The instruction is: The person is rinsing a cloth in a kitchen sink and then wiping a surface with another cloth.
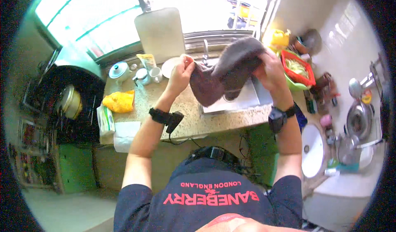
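A dark brown cloth (216, 80) hangs between my two hands above the stainless-steel sink (247, 97). My left hand (182, 72) pinches its left corner between thumb and fingers. At the other end, my right hand (272, 69) grips the cloth, which bulges upward beside it and droops in the middle. Part of the sink basin is hidden behind the cloth. The faucet (205, 51) rises behind it, close to the window sill. Both wrists carry black strapped devices.
A speckled stone counter (182, 120) holds a white mug (156, 74), a lidded jar (119, 70) and a yellow cloth (119, 101). A cutting board (160, 32) leans at the window. Right of the sink sits a red basket (298, 68) of pale cut food. A stove pot (70, 102) stands left.
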Demonstrator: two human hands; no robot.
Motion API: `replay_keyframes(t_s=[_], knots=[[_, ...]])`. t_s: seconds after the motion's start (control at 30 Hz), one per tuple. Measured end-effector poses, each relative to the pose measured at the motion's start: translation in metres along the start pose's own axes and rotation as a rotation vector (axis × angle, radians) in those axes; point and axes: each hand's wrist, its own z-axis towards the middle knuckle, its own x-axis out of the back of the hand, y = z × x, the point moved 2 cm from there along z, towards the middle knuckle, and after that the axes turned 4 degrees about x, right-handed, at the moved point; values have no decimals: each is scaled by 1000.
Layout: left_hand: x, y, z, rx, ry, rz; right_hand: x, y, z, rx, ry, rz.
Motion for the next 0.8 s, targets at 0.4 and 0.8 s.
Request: replay_keyframes(t_s=[0.4,0.8], knots=[[-148,-103,-29,197,-228,-235,5,16,17,-60,-3,262],[-155,-148,4,187,-20,60,159,127,-11,-160,217,-408]])
